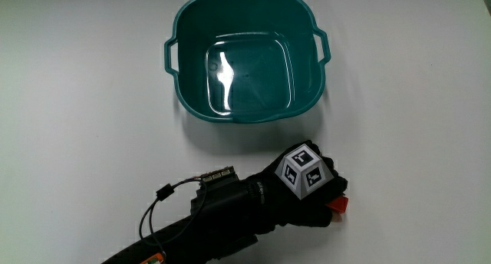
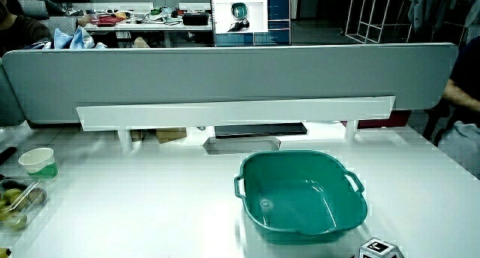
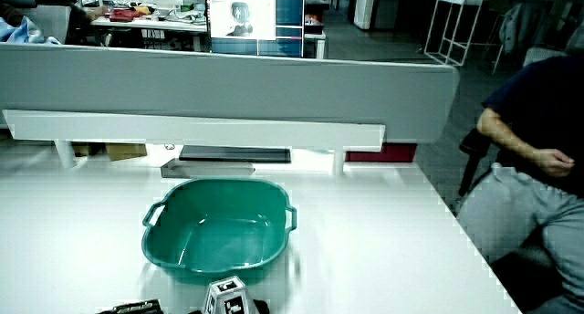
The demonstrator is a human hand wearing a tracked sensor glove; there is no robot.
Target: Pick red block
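Hand over the red block, grip state hidden, teal basin near.

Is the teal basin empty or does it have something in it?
Empty. The teal basin shows only its bare, shiny bottom in the main view and both side views.

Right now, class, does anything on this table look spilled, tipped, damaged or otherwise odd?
Nothing stands out. The teal plastic basin sits upright and empty, and the black-gloved hand rests on the white table over a small red block, nearer the person than the basin.
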